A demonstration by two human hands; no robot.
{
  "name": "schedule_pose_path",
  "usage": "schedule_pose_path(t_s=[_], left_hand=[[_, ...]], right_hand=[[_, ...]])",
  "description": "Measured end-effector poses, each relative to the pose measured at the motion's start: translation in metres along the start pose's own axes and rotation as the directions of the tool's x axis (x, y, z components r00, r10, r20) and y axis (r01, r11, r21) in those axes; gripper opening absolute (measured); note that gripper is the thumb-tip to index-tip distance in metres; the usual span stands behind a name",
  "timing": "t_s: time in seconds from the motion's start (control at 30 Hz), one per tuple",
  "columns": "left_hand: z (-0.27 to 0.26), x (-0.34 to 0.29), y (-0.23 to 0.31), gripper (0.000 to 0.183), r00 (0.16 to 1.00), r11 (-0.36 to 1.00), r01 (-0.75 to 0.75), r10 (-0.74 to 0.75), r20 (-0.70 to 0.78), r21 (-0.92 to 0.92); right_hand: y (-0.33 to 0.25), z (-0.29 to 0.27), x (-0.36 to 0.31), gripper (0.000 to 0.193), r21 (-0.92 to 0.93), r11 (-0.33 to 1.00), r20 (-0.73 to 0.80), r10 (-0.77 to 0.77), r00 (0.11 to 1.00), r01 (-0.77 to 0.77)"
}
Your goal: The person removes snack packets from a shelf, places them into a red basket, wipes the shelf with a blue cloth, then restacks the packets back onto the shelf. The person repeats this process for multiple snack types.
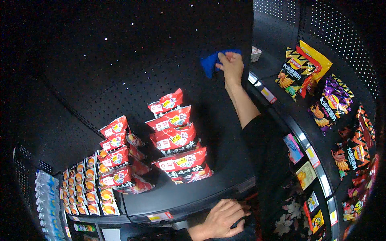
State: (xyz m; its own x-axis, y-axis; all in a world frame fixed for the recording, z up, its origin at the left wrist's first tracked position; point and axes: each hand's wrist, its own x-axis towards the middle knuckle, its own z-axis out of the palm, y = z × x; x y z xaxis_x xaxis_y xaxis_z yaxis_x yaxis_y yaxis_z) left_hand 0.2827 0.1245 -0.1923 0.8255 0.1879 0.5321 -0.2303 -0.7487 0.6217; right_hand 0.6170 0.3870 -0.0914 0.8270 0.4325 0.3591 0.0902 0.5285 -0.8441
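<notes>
My right hand (232,68) reaches far over the black shelf (225,132), bare forearm out of a dark sleeve. Its fingers are bent over a crumpled blue cloth (209,64), pressing it on the dark perforated surface near the back. At the front, my left hand (226,219) is held low by the shelf's front edge, fingers curled around something dark that I cannot make out. Between the hands and to their left stand two rows of red-and-white snack bags (177,138), (116,152), lined up front to back.
Packs with orange round pictures (80,188) fill the left end, beside clear water bottles (47,205). On the right, a shelf with a metal price rail (307,146) carries black chip bags (335,102) and a yellow bag (317,60). A small white box (255,54) sits near the right hand.
</notes>
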Motion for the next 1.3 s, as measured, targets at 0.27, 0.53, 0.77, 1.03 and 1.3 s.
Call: schedule_pose_path(t_s=[0.27, 0.53, 0.77, 1.03, 1.3], left_hand=[[0.003, -0.002, 0.0, 0.021, 1.0, 1.0, -0.007, 0.007, -0.023, 0.015], [0.003, -0.007, 0.0, 0.022, 0.998, 0.998, -0.026, 0.03, -0.062, 0.059], [0.003, -0.012, -0.001, 0.024, 0.995, 0.995, 0.089, -0.087, 0.057, -0.039], [0.008, -0.013, -0.003, 0.025, 0.997, 0.996, 0.074, -0.074, -0.003, -0.059], [0.011, -0.017, -0.006, 0.022, 0.996, 0.994, 0.093, -0.093, 0.009, -0.053]], right_hand=[[0.079, -0.031, -0.049, 0.044, -0.17, 0.933, -0.128, 0.297, 0.946, -0.316], [0.09, -0.023, -0.059, 0.052, 0.125, 0.792, -0.14, 0.611, 0.78, -0.598], [-0.013, 0.042, -0.033, 0.047, 0.122, 0.985, 0.026, 0.122, 0.992, -0.124], [-0.011, 0.056, -0.044, 0.034, -0.169, 0.971, 0.044, -0.166, 0.985, 0.171], [0.146, 0.008, -0.085, 0.036, -0.218, 0.975, -0.096, 0.016, 0.995, -0.037]])
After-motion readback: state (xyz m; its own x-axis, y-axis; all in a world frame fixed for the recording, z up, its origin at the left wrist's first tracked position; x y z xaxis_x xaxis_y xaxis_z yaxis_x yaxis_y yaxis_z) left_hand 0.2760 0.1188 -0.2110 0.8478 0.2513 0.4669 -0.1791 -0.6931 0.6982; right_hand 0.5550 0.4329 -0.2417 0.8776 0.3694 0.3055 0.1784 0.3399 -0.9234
